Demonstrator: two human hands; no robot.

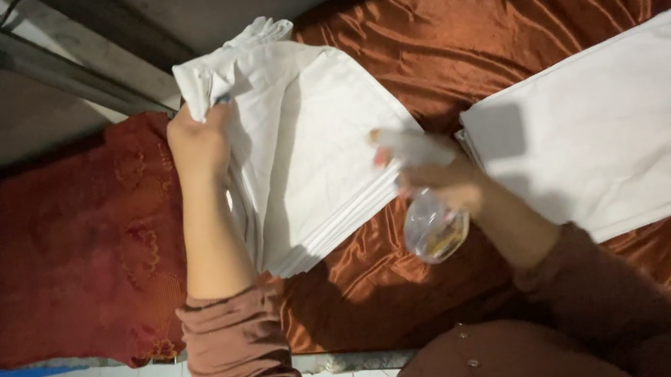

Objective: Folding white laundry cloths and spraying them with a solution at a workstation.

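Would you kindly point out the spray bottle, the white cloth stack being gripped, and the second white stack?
spray bottle (434, 227), head view, on its clear body.
gripped white cloth stack (322, 155), head view, on its top sheet.
second white stack (619, 128), head view, on its top face.

Dim, warm light falls from above onto the satin cloth (505, 21), which shows streaks of glare. Left of it the floor lies in shadow. Slight blur softens everything.

White folded cloths (310, 139), rust-orange satin sheet (505, 21) — shiny, dark red patterned mat (71, 255), clear spray bottle (433, 231)
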